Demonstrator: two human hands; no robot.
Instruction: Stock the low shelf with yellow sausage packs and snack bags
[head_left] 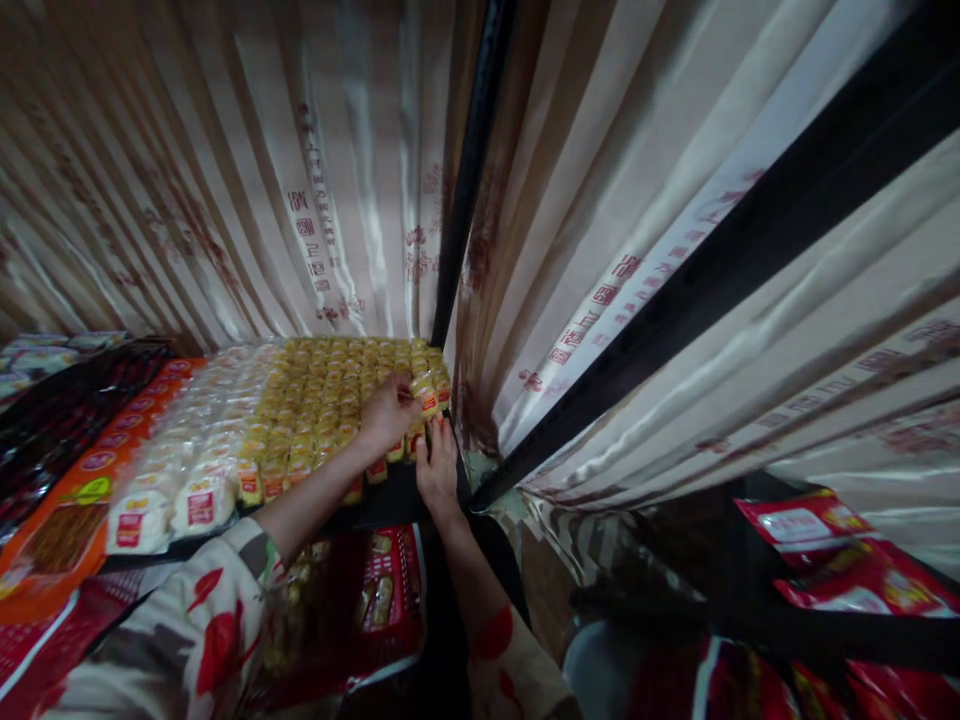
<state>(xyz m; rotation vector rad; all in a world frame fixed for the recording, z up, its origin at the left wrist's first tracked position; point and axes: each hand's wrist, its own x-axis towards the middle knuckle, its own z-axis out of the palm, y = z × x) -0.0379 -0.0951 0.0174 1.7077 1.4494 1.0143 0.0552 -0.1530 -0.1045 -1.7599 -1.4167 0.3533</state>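
Observation:
Small yellow-wrapped snack packets stand in tight rows on a shelf, with red labels on the front ones. At the right end of the rows, my left hand has its fingers bent together against the side of one yellow snack packet. Just below, my right hand reaches up with fingers stretched and thumb apart, fingertips at the lower edge of the same packet. Its palm faces the shelf front, and nothing shows held in it.
Left of the rows lie white clear-wrapped packets, an orange pack and dark packets. Below the shelf is a red basket with yellow packets inside. Pleated curtains and black posts stand behind; red bags lie right.

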